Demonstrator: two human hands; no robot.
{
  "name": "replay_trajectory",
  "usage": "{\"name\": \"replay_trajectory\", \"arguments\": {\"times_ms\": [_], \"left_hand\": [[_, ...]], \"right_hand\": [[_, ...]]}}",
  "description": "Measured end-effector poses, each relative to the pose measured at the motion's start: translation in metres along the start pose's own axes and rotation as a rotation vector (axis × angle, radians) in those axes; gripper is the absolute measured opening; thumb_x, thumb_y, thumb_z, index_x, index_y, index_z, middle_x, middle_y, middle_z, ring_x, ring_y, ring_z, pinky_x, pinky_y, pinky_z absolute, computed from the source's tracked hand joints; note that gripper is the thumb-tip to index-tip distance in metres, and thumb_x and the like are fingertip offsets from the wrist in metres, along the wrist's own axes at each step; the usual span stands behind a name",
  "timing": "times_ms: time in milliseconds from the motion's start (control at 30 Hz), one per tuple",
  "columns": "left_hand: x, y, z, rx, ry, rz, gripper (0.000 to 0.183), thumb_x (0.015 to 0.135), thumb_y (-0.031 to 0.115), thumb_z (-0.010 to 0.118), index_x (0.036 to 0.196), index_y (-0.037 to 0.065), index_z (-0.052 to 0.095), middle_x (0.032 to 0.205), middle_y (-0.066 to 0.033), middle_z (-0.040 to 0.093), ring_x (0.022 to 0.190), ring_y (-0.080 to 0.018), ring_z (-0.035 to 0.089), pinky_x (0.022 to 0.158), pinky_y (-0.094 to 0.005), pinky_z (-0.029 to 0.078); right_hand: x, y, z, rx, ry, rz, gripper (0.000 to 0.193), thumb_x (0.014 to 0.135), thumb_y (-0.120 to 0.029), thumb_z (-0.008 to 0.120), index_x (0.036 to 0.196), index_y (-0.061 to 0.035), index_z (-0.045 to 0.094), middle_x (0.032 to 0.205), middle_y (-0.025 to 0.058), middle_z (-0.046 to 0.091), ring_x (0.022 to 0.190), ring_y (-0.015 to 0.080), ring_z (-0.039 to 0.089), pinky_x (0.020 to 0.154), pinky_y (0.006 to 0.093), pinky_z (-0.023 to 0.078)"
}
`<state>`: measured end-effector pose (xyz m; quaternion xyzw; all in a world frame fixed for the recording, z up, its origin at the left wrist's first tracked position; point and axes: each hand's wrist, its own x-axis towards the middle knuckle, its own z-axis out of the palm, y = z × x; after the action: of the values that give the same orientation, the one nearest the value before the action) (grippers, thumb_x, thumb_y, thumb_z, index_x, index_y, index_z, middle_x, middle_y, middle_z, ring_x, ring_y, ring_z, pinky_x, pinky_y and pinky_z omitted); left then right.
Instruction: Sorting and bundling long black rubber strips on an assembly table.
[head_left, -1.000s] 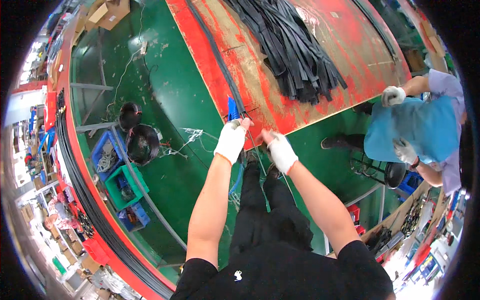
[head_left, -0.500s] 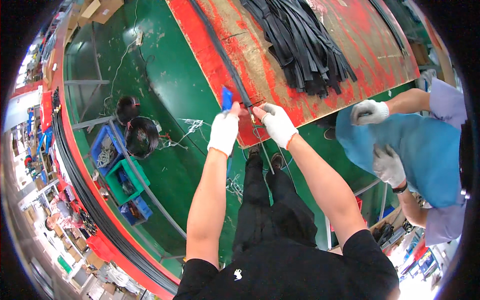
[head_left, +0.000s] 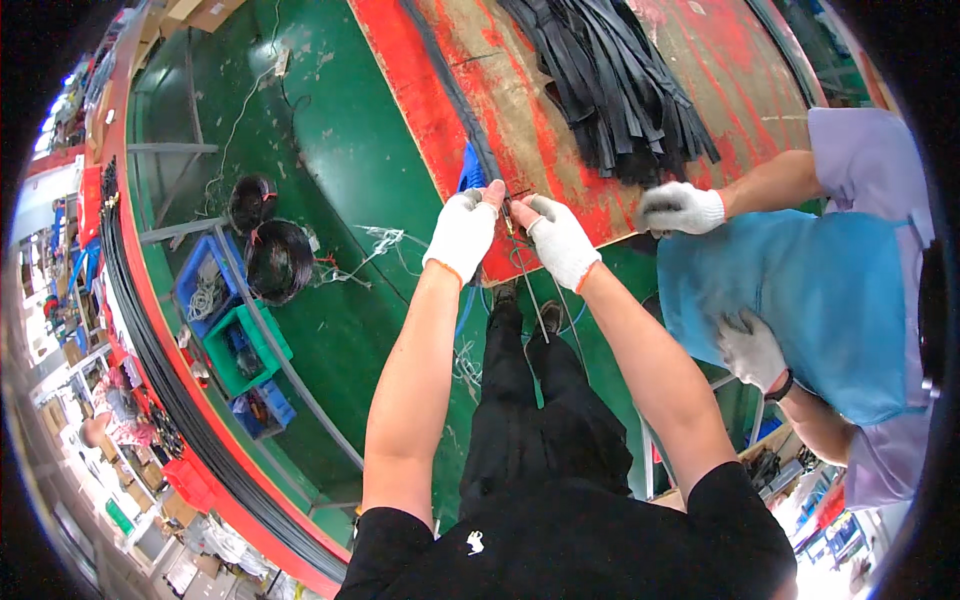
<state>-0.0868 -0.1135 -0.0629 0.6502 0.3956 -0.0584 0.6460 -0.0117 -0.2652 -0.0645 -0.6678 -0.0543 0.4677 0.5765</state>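
Observation:
Both my hands wear white gloves with bare fingertips and meet at the near corner of a red, worn table. A long black sleeve [head_left: 455, 95] runs down the table to my fingers. My left hand [head_left: 463, 232] is closed, thumb and finger pinching the sleeve's near end. A blue object [head_left: 470, 168] shows just beyond that hand; its kind is hidden. My right hand [head_left: 556, 240] pinches close beside, at the sleeve's end, where a thin cable with a brass-coloured fitting [head_left: 511, 226] comes out. A thin metal rod [head_left: 533, 293] hangs below, over my legs.
Black flat strips [head_left: 620, 95] lie heaped on the table [head_left: 560, 215]. At right, a co-worker in a blue apron [head_left: 790, 300] stands close, one gloved hand [head_left: 682, 208] at the table edge. Left are crates [head_left: 245, 350], wire coils [head_left: 278, 262] and a rack bar [head_left: 290, 365].
My left hand has moved up and right, closing on the sleeve's end; the blue object moved with it. The co-worker's upper hand has come left to the table edge.

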Motion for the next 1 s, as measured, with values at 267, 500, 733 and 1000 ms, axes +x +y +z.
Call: {"name": "replay_trajectory", "arguments": {"times_ms": [267, 500, 733, 1000], "left_hand": [[0.013, -0.04, 0.017, 0.117, 0.198, 0.128, 0.049, 0.102, 0.044, 0.067, 0.099, -0.004, 0.075, 0.084, -0.0189, 0.071, 0.086, -0.0285, 0.068, 0.084, -0.0406, 0.051], [-0.005, -0.04, 0.031, 0.386, 0.383, 0.26, 0.046, 0.1, 0.044, 0.068, 0.092, -0.001, 0.075, 0.098, -0.0244, 0.071, 0.096, -0.0407, 0.067, 0.093, -0.0423, 0.052], [-0.076, -0.061, 0.004, 0.537, 0.279, 0.544, 0.029, 0.1, 0.025, 0.068, 0.127, 0.014, 0.065, 0.117, -0.0198, 0.067, 0.096, -0.0387, 0.068, 0.086, -0.0429, 0.055], [-0.116, -0.038, 0.001, 0.486, 0.176, 0.247, 0.072, 0.097, 0.03, 0.071, 0.16, 0.013, 0.041, 0.084, -0.0167, 0.071, 0.075, -0.0326, 0.071, 0.071, -0.04, 0.055]], "right_hand": [[-0.007, 0.007, 0.0, -0.275, 0.084, -0.092, 0.036, 0.105, -0.035, 0.059, 0.105, 0.0001, 0.068, 0.092, 0.0081, 0.069, 0.086, 0.0169, 0.062, 0.081, 0.0352, 0.05], [-0.018, 0.03, -0.002, -0.112, 0.037, 0.064, 0.037, 0.107, -0.039, 0.057, 0.108, -0.0026, 0.068, 0.097, 0.0062, 0.069, 0.094, 0.0167, 0.061, 0.084, 0.0353, 0.049], [-0.017, 0.039, 0.003, 0.317, 0.043, 0.138, 0.034, 0.108, -0.041, 0.056, 0.109, -0.0083, 0.064, 0.089, 0.0029, 0.064, 0.082, 0.0117, 0.057, 0.069, 0.0298, 0.048], [-0.014, 0.035, 0.005, 0.395, 0.083, 0.127, 0.03, 0.108, -0.042, 0.054, 0.1, -0.0137, 0.06, 0.075, -0.0012, 0.062, 0.054, 0.0095, 0.046, 0.048, 0.0285, 0.032]]}}
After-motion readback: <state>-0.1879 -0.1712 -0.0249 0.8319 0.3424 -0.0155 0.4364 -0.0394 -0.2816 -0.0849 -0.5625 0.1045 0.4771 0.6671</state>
